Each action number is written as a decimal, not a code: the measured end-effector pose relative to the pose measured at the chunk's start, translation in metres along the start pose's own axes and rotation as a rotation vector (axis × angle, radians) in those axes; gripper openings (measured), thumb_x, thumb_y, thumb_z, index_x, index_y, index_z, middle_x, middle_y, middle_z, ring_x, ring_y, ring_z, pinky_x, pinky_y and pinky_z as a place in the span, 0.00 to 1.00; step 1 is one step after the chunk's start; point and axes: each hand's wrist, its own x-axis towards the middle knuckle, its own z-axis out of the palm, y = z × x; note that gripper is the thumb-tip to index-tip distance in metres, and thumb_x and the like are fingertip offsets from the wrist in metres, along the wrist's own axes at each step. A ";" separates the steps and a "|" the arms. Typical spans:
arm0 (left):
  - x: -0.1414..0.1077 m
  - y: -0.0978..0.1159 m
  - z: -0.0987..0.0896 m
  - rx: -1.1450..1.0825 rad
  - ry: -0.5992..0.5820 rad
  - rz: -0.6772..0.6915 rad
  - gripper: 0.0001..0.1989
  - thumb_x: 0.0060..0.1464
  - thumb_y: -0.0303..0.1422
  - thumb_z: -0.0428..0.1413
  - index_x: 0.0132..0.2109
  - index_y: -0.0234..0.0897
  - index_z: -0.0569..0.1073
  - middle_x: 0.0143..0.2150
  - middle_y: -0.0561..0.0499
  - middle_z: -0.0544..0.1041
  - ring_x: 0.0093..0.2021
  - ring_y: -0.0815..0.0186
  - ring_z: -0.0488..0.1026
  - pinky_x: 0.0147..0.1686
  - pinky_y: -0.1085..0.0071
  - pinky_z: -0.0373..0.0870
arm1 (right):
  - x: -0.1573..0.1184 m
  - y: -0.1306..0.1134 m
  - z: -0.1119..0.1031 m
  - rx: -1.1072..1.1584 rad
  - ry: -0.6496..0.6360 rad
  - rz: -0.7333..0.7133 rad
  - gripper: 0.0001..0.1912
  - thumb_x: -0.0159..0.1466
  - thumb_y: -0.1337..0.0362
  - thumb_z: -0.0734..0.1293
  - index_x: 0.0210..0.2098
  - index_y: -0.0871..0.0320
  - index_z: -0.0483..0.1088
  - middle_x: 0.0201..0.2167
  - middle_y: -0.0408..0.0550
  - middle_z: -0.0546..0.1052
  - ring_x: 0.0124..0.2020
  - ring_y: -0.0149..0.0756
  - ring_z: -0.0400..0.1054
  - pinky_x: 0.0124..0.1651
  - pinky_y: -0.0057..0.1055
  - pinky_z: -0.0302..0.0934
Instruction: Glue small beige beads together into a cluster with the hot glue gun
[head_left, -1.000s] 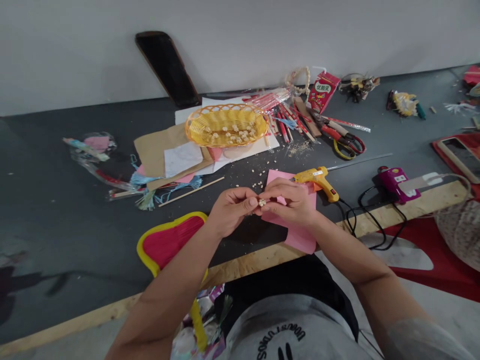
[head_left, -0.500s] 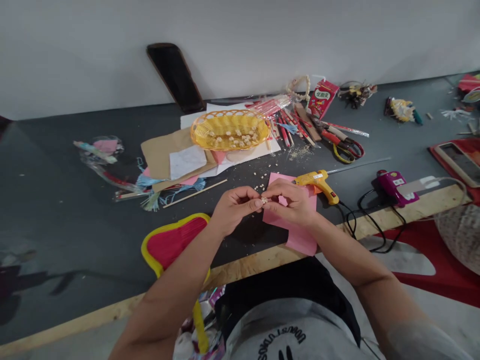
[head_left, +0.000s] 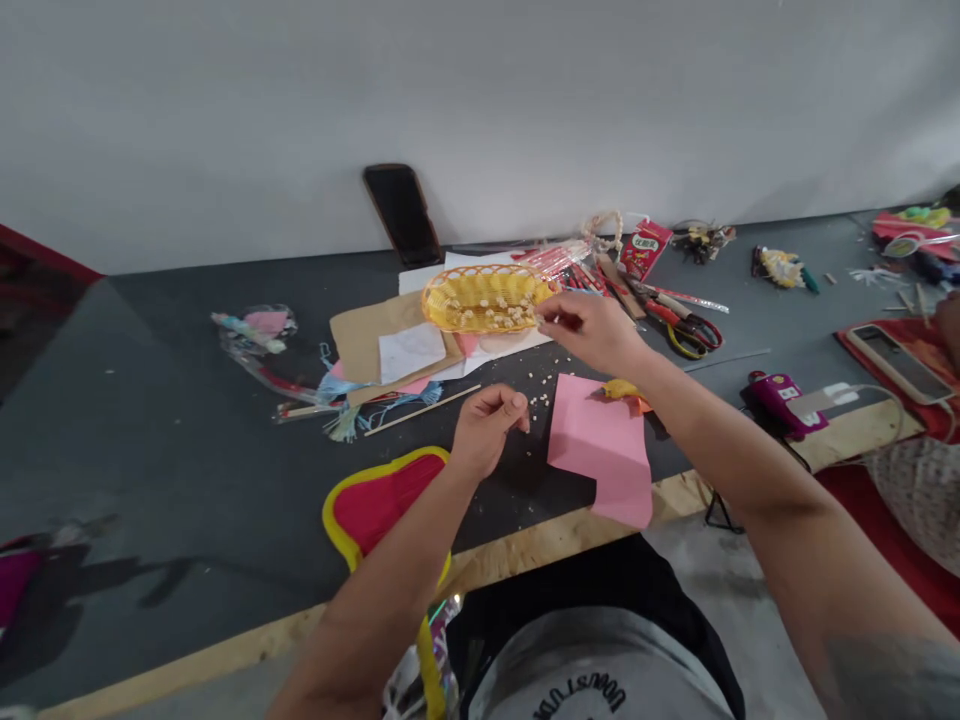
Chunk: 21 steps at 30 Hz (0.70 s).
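Observation:
My right hand (head_left: 589, 328) reaches to the right end of the yellow woven basket (head_left: 480, 290), its thumb and fingertips closed at the rim; whatever they pinch is too small to make out. Small pale bead clusters (head_left: 517, 312) lie inside the basket. Lower down, my left hand (head_left: 491, 425) hovers over the dark table with thumb and forefinger pressed together, and anything between them is too small to tell. Tiny pale pieces (head_left: 541, 400) are scattered just right of it. Beside them lies a pink sheet (head_left: 600, 440).
A yellow glue gun (head_left: 621, 389) is partly under my right forearm. Scissors (head_left: 686, 335) and red sticks lie behind. A phone (head_left: 405, 215) leans on the wall. The red and yellow shape (head_left: 386, 500) is by my left forearm. Another person's hand (head_left: 951, 325) shows at far right.
My hands were together over the pink sheet's left edge, pinching a small bead cluster. My right hand has moved away and up to the basket; my left stays low. The view has shifted.

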 end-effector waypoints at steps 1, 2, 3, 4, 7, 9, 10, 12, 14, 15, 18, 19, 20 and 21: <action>0.000 0.000 -0.001 0.016 0.001 0.010 0.23 0.41 0.49 0.69 0.21 0.36 0.71 0.17 0.54 0.71 0.21 0.72 0.64 0.26 0.73 0.59 | 0.020 0.008 0.003 -0.072 -0.031 -0.014 0.09 0.63 0.66 0.67 0.41 0.58 0.77 0.38 0.47 0.80 0.35 0.32 0.70 0.41 0.29 0.63; 0.000 -0.001 -0.001 0.030 0.000 0.019 0.24 0.42 0.50 0.69 0.21 0.36 0.71 0.17 0.54 0.71 0.21 0.72 0.64 0.26 0.73 0.59 | 0.038 0.016 0.008 -0.147 -0.068 -0.023 0.10 0.63 0.67 0.67 0.42 0.58 0.77 0.40 0.48 0.80 0.37 0.33 0.71 0.43 0.29 0.62; 0.000 -0.002 -0.002 0.042 -0.001 0.026 0.23 0.44 0.50 0.68 0.21 0.36 0.71 0.18 0.54 0.71 0.21 0.72 0.64 0.26 0.73 0.59 | 0.056 0.024 0.014 -0.223 -0.113 -0.015 0.11 0.63 0.68 0.66 0.43 0.59 0.78 0.41 0.49 0.80 0.39 0.34 0.71 0.45 0.29 0.62; 0.000 -0.002 -0.003 0.051 -0.003 0.031 0.23 0.45 0.50 0.67 0.21 0.36 0.71 0.18 0.53 0.72 0.22 0.72 0.64 0.26 0.72 0.59 | 0.072 0.031 0.020 -0.295 -0.142 0.016 0.12 0.63 0.68 0.66 0.45 0.60 0.78 0.42 0.49 0.80 0.41 0.35 0.72 0.46 0.29 0.61; -0.001 -0.002 -0.004 0.071 -0.011 0.033 0.22 0.46 0.49 0.67 0.23 0.36 0.73 0.20 0.53 0.73 0.23 0.71 0.65 0.27 0.72 0.59 | 0.105 0.047 0.039 -0.503 -0.261 0.103 0.15 0.65 0.67 0.64 0.49 0.60 0.77 0.46 0.50 0.81 0.46 0.37 0.73 0.47 0.28 0.61; -0.001 -0.001 -0.004 0.088 -0.016 0.039 0.21 0.47 0.49 0.66 0.23 0.36 0.73 0.20 0.53 0.73 0.23 0.72 0.64 0.27 0.72 0.58 | 0.117 0.055 0.048 -0.578 -0.322 0.130 0.16 0.65 0.68 0.64 0.49 0.60 0.77 0.47 0.51 0.81 0.47 0.39 0.73 0.47 0.29 0.62; -0.001 -0.001 -0.004 0.092 -0.017 0.046 0.21 0.47 0.49 0.66 0.23 0.36 0.73 0.20 0.53 0.73 0.23 0.72 0.64 0.27 0.72 0.58 | 0.120 0.058 0.052 -0.596 -0.344 0.138 0.16 0.64 0.68 0.64 0.49 0.59 0.77 0.46 0.51 0.82 0.46 0.40 0.74 0.47 0.30 0.62; -0.001 0.000 -0.005 0.091 -0.016 0.056 0.21 0.48 0.49 0.66 0.23 0.36 0.73 0.20 0.52 0.73 0.23 0.72 0.63 0.26 0.72 0.58 | 0.124 0.062 0.056 -0.626 -0.385 0.151 0.16 0.64 0.67 0.64 0.48 0.59 0.78 0.46 0.52 0.82 0.46 0.42 0.74 0.47 0.30 0.62; -0.001 0.001 -0.005 0.085 -0.011 0.052 0.21 0.48 0.49 0.66 0.23 0.36 0.73 0.20 0.52 0.74 0.23 0.72 0.63 0.26 0.72 0.57 | 0.126 0.064 0.058 -0.664 -0.423 0.171 0.16 0.64 0.67 0.64 0.48 0.58 0.79 0.47 0.53 0.82 0.47 0.43 0.74 0.47 0.31 0.62; -0.001 0.002 -0.005 0.081 -0.009 0.044 0.21 0.48 0.49 0.66 0.23 0.36 0.74 0.20 0.52 0.74 0.23 0.72 0.63 0.26 0.72 0.57 | 0.127 0.065 0.059 -0.681 -0.442 0.181 0.16 0.63 0.67 0.64 0.47 0.58 0.79 0.47 0.53 0.82 0.46 0.43 0.74 0.46 0.31 0.62; -0.002 0.003 -0.005 0.065 -0.006 0.029 0.22 0.47 0.50 0.66 0.24 0.36 0.74 0.20 0.52 0.74 0.23 0.71 0.65 0.27 0.72 0.58 | 0.129 0.064 0.059 -0.715 -0.486 0.192 0.15 0.62 0.69 0.64 0.45 0.56 0.80 0.45 0.53 0.82 0.45 0.42 0.75 0.45 0.30 0.63; -0.002 0.003 -0.005 0.061 -0.005 0.030 0.22 0.47 0.50 0.66 0.23 0.36 0.74 0.20 0.52 0.74 0.24 0.71 0.65 0.27 0.71 0.59 | 0.129 0.064 0.059 -0.722 -0.493 0.190 0.14 0.62 0.69 0.64 0.44 0.56 0.80 0.44 0.52 0.82 0.45 0.42 0.75 0.44 0.30 0.63; -0.002 0.003 -0.005 0.059 -0.002 0.035 0.21 0.48 0.50 0.66 0.23 0.36 0.74 0.20 0.52 0.74 0.24 0.71 0.65 0.28 0.71 0.59 | 0.129 0.064 0.058 -0.726 -0.496 0.188 0.14 0.62 0.69 0.64 0.43 0.56 0.80 0.44 0.52 0.82 0.44 0.41 0.75 0.44 0.29 0.63; -0.002 0.003 -0.005 0.059 0.002 0.039 0.21 0.48 0.49 0.66 0.23 0.36 0.74 0.20 0.52 0.74 0.24 0.71 0.65 0.28 0.72 0.59 | 0.128 0.065 0.058 -0.729 -0.495 0.185 0.14 0.62 0.70 0.64 0.43 0.55 0.80 0.44 0.52 0.82 0.44 0.41 0.75 0.43 0.29 0.63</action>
